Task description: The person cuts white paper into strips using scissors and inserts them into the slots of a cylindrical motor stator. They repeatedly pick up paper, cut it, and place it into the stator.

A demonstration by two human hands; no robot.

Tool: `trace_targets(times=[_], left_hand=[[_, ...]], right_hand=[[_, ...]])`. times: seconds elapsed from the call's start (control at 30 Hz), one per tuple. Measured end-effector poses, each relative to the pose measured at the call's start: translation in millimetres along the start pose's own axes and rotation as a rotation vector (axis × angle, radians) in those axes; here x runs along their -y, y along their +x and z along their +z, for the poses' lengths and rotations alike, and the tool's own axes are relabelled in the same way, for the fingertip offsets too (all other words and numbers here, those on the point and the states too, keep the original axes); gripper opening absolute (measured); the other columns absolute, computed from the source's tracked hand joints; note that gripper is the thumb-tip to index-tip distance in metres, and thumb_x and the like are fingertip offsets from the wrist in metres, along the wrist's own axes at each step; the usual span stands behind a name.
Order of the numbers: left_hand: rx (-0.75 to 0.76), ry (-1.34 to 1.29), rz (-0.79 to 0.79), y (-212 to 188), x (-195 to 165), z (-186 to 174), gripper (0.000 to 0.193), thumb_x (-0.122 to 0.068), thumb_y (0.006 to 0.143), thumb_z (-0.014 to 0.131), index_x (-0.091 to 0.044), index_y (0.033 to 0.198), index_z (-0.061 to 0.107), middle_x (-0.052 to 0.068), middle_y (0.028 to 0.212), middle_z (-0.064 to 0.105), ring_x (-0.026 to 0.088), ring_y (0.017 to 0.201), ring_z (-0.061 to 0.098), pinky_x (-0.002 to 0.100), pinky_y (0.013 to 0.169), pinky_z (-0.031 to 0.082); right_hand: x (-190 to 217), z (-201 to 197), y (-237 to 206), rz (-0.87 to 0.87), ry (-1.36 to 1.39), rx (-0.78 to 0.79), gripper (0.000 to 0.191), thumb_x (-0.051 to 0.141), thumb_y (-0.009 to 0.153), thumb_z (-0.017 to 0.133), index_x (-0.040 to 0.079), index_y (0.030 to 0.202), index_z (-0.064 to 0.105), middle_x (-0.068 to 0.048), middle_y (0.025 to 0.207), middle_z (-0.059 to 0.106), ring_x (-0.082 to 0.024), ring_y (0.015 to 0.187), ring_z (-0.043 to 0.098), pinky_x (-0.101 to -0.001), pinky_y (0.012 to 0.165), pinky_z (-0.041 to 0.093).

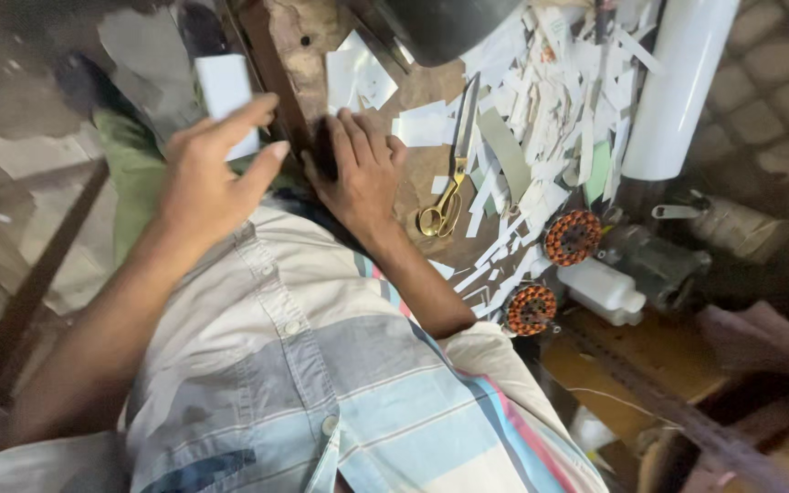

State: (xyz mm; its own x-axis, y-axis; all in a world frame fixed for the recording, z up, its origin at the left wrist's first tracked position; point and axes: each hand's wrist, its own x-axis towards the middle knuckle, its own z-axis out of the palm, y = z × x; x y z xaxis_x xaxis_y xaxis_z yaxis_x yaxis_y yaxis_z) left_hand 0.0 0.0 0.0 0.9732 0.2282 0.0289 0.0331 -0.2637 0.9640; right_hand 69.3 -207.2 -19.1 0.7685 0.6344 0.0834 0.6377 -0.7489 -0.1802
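Seen from above, at about ten o'clock, the left hand (207, 173) pinches a small white paper rectangle (226, 91) between thumb and forefinger. The paper stands above the fingertips, its long axis running roughly twelve to six. Just right of it, the right hand (358, 169) lies flat on the brown worktable (417, 91), fingers together and pointing to twelve. Yellow-handled scissors (449, 178) lie beside that hand at three o'clock, blades pointing to twelve. A heap of white paper strips (550, 100) spreads toward one o'clock. A white roll (678, 87) leans at two o'clock. Two copper-wound stators (571, 237) and a white plastic bottle (603, 288) sit at four o'clock.
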Motion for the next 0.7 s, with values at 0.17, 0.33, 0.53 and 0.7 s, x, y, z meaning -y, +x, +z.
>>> trace_targets(times=[0.17,0.33,0.53,0.7], left_hand=[[0.280,0.259,0.132,32,1,25,0.043,-0.028,0.098,0.072,-0.006,0.135,0.069,0.021,0.105,0.075,0.037,0.104,0.069,0.048,0.113,0.045],[0.340,0.462,0.515,66,8,56,0.060,-0.046,0.097,0.069,0.002,0.134,0.063,0.025,0.133,0.065,0.036,0.129,0.056,0.048,0.116,0.033],[0.374,0.670,0.534,102,20,63,0.065,-0.048,0.095,0.070,0.004,0.133,0.064,0.025,0.133,0.064,0.036,0.134,0.052,0.048,0.116,0.034],[0.264,0.465,0.484,101,7,45,0.055,-0.036,0.099,0.075,0.002,0.137,0.065,0.024,0.132,0.067,0.038,0.132,0.055,0.047,0.114,0.040]], right_hand=[[-4,21,-9,-0.198,0.174,-0.115,0.034,0.014,0.077,0.082,0.010,0.108,0.069,-0.006,0.114,0.069,-0.028,0.116,0.063,-0.0486,0.091,0.041],[3,10,-20,-0.243,0.277,-0.188,0.028,0.000,0.073,0.073,0.008,0.099,0.070,-0.008,0.104,0.069,-0.028,0.105,0.064,-0.0450,0.091,0.045],[-5,-26,-38,-0.064,0.391,-0.184,0.025,-0.006,0.076,0.072,0.006,0.098,0.070,-0.006,0.099,0.071,-0.026,0.093,0.068,-0.0418,0.081,0.045],[-11,-36,-39,0.105,0.591,-0.249,0.025,-0.008,0.081,0.066,0.003,0.103,0.069,-0.010,0.098,0.069,-0.026,0.091,0.068,-0.0365,0.081,0.051]])
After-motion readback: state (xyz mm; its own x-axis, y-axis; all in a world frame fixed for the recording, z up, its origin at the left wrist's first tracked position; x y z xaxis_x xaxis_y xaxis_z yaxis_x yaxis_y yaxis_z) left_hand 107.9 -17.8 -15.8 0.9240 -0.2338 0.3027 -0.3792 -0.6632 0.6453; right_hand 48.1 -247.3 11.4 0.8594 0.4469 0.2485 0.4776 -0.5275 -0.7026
